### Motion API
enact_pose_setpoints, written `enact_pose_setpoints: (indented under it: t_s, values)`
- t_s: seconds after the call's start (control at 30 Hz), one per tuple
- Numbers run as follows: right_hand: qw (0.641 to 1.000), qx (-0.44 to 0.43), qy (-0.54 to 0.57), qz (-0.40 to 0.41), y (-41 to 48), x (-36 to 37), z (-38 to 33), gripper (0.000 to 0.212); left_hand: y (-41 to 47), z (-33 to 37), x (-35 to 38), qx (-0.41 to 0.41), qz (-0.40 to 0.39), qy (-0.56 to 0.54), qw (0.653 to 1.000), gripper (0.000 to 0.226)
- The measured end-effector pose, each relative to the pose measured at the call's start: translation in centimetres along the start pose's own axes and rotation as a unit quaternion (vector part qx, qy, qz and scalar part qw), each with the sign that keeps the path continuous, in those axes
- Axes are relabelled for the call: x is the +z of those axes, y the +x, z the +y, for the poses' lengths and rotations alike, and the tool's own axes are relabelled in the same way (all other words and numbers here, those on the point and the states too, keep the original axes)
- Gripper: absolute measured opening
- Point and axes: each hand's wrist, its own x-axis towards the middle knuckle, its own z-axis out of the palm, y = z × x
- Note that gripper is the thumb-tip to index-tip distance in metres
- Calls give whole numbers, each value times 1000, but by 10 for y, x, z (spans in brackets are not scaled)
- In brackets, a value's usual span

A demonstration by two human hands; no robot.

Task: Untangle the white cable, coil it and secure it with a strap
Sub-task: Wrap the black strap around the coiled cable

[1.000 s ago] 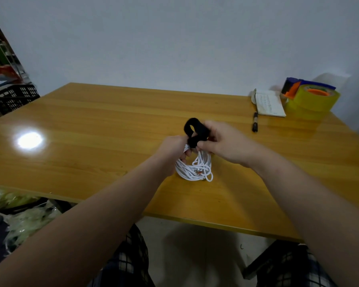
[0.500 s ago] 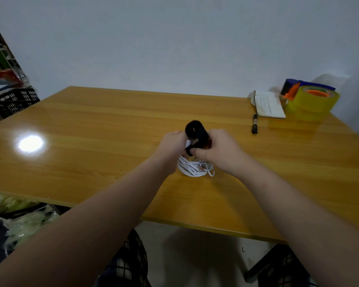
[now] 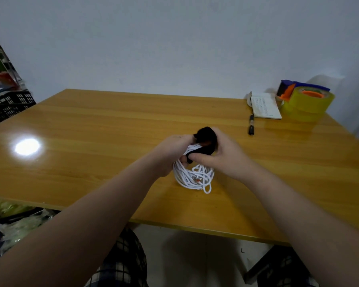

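- Gripping a bundle of coiled white cable (image 3: 193, 175) over a glossy yellow-brown wooden table (image 3: 95, 141), a person works with two bare hands near the table's front edge, roughly at its middle.
- The left hand (image 3: 170, 156) is closed around the left side of the coil, fingers curled in toward the bundle's top; the lower loops hang free and appear to touch the table, though contact cannot be confirmed.
- The right hand (image 3: 222, 156) presses a soft black fabric strap (image 3: 205, 141) against the top of the coil, thumb laid across the strap's lower end and fingers wrapped behind it, so that hand is closed on the strap.
- The strap bulges in a rounded fold above the cable, between the two hands; whether it is fastened cannot be told.
- A small orange-red spot shows among the white loops; what it is cannot be made out.
- Toward the table's far right corner lie a black pen (image 3: 251, 127), a small open white notebook (image 3: 264, 106) and a yellow roll of tape in a blue-and-orange dispenser (image 3: 305, 100), all well apart from the hands.
- A bright light reflection (image 3: 27, 146) gleams on the table's left side.
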Motion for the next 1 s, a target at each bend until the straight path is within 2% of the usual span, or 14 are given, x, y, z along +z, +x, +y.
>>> enact_pose_setpoints:
  t_s: [0.07, 0.17, 0.23, 0.3, 0.4, 0.53, 0.7, 0.77, 0.83, 0.93, 1.0]
  values:
    - [999, 12, 33, 19, -1, 6, 1, 44, 1, -1, 2, -3, 20, -13, 1000, 26]
    - [998, 36, -32, 34, 2, 11, 3, 32, 3, -4, 7, 10, 68, -40, 997, 44]
    - [996, 50, -63, 25, 2, 11, 4, 20, 3, -6, 13, 17, 67, -22, 997, 54]
    - [996, 56, -67, 26, 2, 10, 4, 8, 5, -6, 17, 16, 61, -21, 998, 49]
    - [994, 47, -79, 55, 0, 10, 1, 9, 11, -8, 16, 5, 61, -27, 998, 37]
    - [991, 28, -107, 72, -2, 15, 1, 15, 14, -9, 7, -37, 47, 42, 997, 41]
    - [993, 6, -94, 74, -2, 14, 4, 25, 15, -16, 3, 14, 52, 49, 997, 27]
    - [995, 25, -71, 63, -4, 13, 3, 37, 9, -18, 3, 58, 31, 46, 997, 31]
    - [997, 57, -24, 56, -7, 10, 4, 46, 3, -19, 2, 95, -31, 40, 994, 39]
    - [996, 75, -6, 57, -7, 2, 6, 44, -5, -12, -1, 106, -133, 13, 985, 42]
    - [995, 73, -20, 67, -3, -1, 5, 42, -5, -8, 5, 131, -123, 38, 983, 44]
